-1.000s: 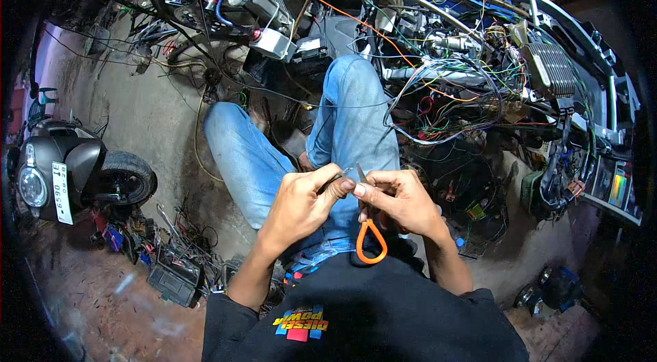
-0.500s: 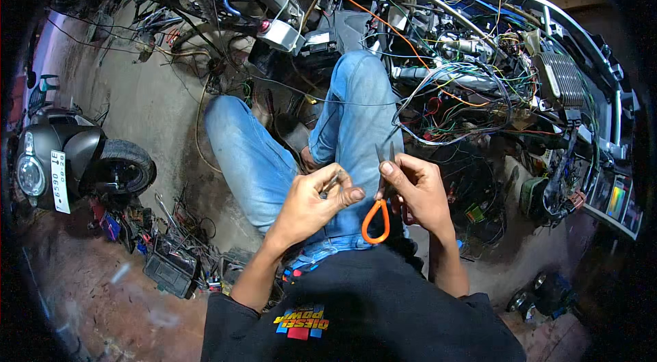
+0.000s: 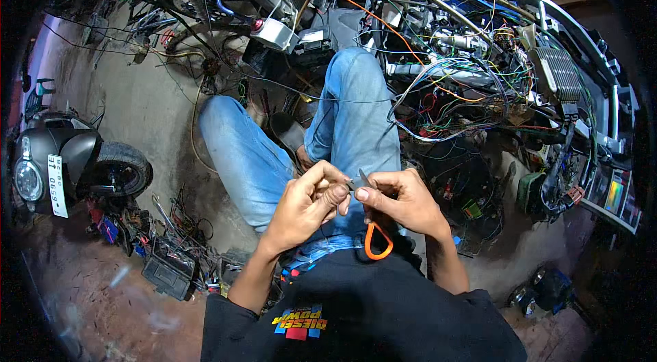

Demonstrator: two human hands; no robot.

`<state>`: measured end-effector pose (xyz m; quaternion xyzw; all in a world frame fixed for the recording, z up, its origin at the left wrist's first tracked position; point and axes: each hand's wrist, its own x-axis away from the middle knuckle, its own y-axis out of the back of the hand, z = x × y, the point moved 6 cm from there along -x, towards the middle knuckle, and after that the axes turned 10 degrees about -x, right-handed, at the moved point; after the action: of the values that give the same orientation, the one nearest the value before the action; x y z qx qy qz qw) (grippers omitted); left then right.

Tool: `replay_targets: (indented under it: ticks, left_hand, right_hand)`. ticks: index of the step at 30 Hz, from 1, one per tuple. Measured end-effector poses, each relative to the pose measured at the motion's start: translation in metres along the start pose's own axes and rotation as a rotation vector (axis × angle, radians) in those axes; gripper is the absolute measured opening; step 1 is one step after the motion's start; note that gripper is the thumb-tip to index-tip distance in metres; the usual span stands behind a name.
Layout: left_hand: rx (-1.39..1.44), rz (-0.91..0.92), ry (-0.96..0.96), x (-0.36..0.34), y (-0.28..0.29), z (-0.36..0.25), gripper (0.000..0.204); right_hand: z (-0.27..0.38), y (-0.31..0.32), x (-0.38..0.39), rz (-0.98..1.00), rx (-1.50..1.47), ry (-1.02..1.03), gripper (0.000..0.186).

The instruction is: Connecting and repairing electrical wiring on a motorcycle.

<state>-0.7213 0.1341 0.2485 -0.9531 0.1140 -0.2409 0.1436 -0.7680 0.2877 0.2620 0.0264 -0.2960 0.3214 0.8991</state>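
Note:
A pair of scissors with orange handle loops is in my right hand. The fingers wrap round its middle, and one loop hangs below the palm. Its dark blades point up and reach toward my left fingertips. My left hand is closed in a pinch, thumb against forefinger. A tiny piece seems to lie at those fingertips beside the blades, too small to name. Both hands meet above my lap, over my jeans.
Ahead on the right lies a stripped vehicle frame tangled with coloured wires. A finned metal part sits at its right. A dark scooter stands at far left. Loose parts and a black box litter the floor at lower left.
My hands have come together. The scissors have moved left and tilted, bringing their blades to my left fingertips, and the blades look closer together.

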Motion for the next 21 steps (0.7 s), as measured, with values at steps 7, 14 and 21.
replay_targets:
  ticks: [7, 14, 21]
  left_hand:
    - [-0.531, -0.106, -0.181, 0.011, 0.003, -0.014, 0.021]
    - [-0.508, -0.241, -0.261, 0.008, 0.004, -0.019, 0.020]
    - [-0.572, -0.262, -0.211, 0.005, -0.001, -0.024, 0.019]
  right_hand:
    - [-0.001, 0.001, -0.001, 0.059, 0.076, -0.039, 0.043]
    - [0.002, 0.001, 0.004, -0.106, 0.153, 0.067, 0.032]
    - [0.000, 0.003, 0.009, -0.256, 0.213, 0.183, 0.033]
